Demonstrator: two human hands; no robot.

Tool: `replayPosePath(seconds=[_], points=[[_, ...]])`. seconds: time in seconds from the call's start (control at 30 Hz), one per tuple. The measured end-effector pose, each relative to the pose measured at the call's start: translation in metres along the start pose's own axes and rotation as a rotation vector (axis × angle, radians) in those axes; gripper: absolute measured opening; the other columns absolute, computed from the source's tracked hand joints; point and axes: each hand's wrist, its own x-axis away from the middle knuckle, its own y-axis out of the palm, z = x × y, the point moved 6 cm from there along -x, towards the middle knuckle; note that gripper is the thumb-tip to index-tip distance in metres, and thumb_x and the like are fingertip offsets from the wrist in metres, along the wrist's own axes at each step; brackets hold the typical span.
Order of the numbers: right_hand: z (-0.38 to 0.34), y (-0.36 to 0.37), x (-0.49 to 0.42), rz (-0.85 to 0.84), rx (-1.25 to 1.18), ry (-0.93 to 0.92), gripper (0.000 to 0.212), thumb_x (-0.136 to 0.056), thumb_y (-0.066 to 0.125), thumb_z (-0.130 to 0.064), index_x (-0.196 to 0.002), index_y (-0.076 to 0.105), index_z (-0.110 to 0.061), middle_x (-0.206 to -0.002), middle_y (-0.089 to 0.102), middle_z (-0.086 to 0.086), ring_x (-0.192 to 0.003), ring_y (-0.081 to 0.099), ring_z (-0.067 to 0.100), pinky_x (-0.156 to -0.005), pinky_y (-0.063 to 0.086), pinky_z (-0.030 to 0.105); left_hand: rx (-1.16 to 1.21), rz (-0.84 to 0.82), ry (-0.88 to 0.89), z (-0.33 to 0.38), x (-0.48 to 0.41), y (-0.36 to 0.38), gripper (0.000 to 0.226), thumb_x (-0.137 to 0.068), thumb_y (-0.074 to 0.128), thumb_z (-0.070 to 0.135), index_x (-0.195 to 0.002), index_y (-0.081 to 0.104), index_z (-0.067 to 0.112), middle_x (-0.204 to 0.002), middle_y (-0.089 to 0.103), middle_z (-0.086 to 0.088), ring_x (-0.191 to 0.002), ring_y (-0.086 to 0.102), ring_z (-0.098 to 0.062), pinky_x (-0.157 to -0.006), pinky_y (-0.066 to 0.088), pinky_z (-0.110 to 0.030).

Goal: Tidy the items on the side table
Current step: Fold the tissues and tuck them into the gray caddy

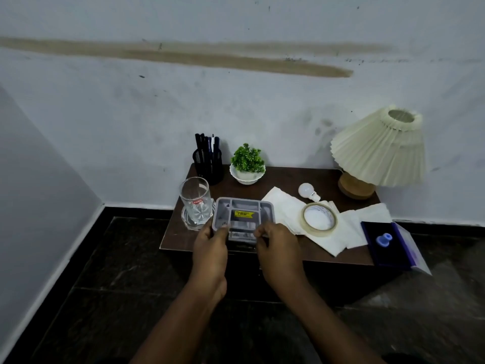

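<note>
A grey plastic organiser tray (244,206) with a yellow label lies at the front left of the dark wooden side table (286,177). My left hand (211,248) grips its front left corner and my right hand (278,245) grips its front right edge. To the right lie white tissues (283,208) with a roll of tape (319,218) on top, and a white bulb (308,191) behind them. A dark blue box (385,245) holding a small blue object overhangs the table's right front corner.
A clear glass (195,199) on a coaster stands just left of the tray. A black mesh pen holder (208,166) and a small potted plant (248,164) stand at the back against the wall. A pleated lamp (378,151) occupies the back right corner. The floor is dark tile.
</note>
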Motion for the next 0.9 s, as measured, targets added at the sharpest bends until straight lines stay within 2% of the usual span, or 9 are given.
replayPosePath(seconds=[0.07, 0.13, 0.23, 0.33, 0.4, 0.5, 0.63, 0.8, 0.9], points=[[-0.002, 0.001, 0.001, -0.082, 0.026, -0.065, 0.018, -0.093, 0.061, -0.007, -0.102, 0.071, -0.020, -0.109, 0.069, 0.002, -0.100, 0.065, 0.018, -0.080, 0.047, 0.029, 0.013, 0.025, -0.006, -0.004, -0.004, -0.003, 0.024, -0.103, 0.055, 0.013, -0.119, 0.073, 0.018, -0.105, 0.079, -0.013, -0.099, 0.077, -0.033, -0.094, 0.059, -0.055], [0.000, -0.012, -0.008, -0.151, -0.023, -0.083, 0.016, -0.091, 0.059, -0.015, -0.095, 0.069, -0.028, -0.098, 0.071, -0.004, -0.086, 0.066, 0.012, -0.073, 0.051, 0.027, 0.034, 0.052, -0.025, -0.007, -0.010, -0.005, 0.022, -0.105, 0.054, 0.014, -0.119, 0.071, 0.016, -0.107, 0.078, -0.016, -0.099, 0.076, -0.034, -0.093, 0.060, -0.053], [0.021, -0.060, -0.042, 0.059, -0.003, -0.084, 0.014, -0.087, 0.060, -0.015, -0.088, 0.064, -0.028, -0.080, 0.067, -0.009, -0.074, 0.062, 0.007, -0.070, 0.050, 0.026, 0.052, 0.043, -0.056, -0.009, -0.017, -0.004, 0.022, -0.106, 0.054, 0.016, -0.121, 0.070, 0.017, -0.108, 0.079, -0.013, -0.101, 0.076, -0.031, -0.092, 0.061, -0.050], [0.068, -0.089, -0.070, 0.180, 0.255, 0.010, 0.025, -0.088, 0.063, -0.007, -0.112, 0.068, -0.015, -0.103, 0.069, 0.009, -0.097, 0.064, 0.028, -0.085, 0.048, 0.036, 0.092, 0.038, -0.079, -0.012, -0.023, -0.004, 0.022, -0.105, 0.053, 0.015, -0.116, 0.071, 0.018, -0.100, 0.081, -0.009, -0.089, 0.079, -0.025, -0.072, 0.064, -0.039], [0.102, -0.081, -0.081, 0.043, 0.471, 0.112, 0.036, -0.091, 0.066, -0.021, -0.127, 0.062, -0.017, -0.121, 0.062, 0.012, -0.113, 0.057, 0.032, -0.097, 0.038, 0.038, 0.142, 0.044, -0.099, -0.013, -0.027, -0.003, 0.021, -0.103, 0.052, 0.011, -0.111, 0.071, 0.016, -0.090, 0.081, -0.008, -0.074, 0.079, -0.021, -0.053, 0.060, -0.030], [0.129, -0.058, -0.085, -0.103, 0.579, 0.147, 0.048, -0.091, 0.066, -0.045, -0.134, 0.057, -0.025, -0.138, 0.054, 0.009, -0.126, 0.050, 0.030, -0.105, 0.035, 0.039, 0.188, 0.052, -0.134, -0.012, -0.030, -0.002, 0.019, -0.102, 0.052, 0.009, -0.107, 0.070, 0.015, -0.079, 0.080, -0.007, -0.063, 0.077, -0.019, -0.046, 0.057, -0.028], [0.139, -0.045, -0.092, -0.080, 0.555, 0.152, 0.035, -0.094, 0.064, -0.045, -0.124, 0.068, -0.028, -0.149, 0.048, 0.011, -0.137, 0.043, 0.034, -0.107, 0.037, 0.043, 0.212, 0.048, -0.168, -0.013, -0.031, 0.001, 0.021, -0.103, 0.052, 0.012, -0.115, 0.069, 0.014, -0.085, 0.081, -0.008, -0.066, 0.078, -0.020, -0.047, 0.058, -0.029], [0.148, -0.056, -0.094, 0.040, 0.652, 0.200, 0.029, -0.096, 0.057, -0.033, -0.118, 0.069, -0.018, -0.136, 0.058, 0.011, -0.121, 0.051, 0.035, -0.099, 0.041, 0.044, 0.260, 0.069, -0.222, -0.012, -0.028, 0.001, 0.024, -0.105, 0.052, 0.017, -0.122, 0.068, 0.011, -0.090, 0.079, -0.009, -0.069, 0.077, -0.021, -0.047, 0.057, -0.029], [0.123, -0.051, -0.091, 0.142, 0.681, 0.111, 0.031, -0.092, 0.064, -0.032, -0.120, 0.065, -0.019, -0.135, 0.057, 0.011, -0.123, 0.047, 0.038, -0.099, 0.039, 0.053, 0.274, 0.069, -0.264, -0.011, -0.025, 0.003, 0.026, -0.104, 0.052, 0.019, -0.122, 0.069, 0.009, -0.114, 0.076, -0.016, -0.093, 0.073, -0.027, -0.067, 0.060, -0.037]])
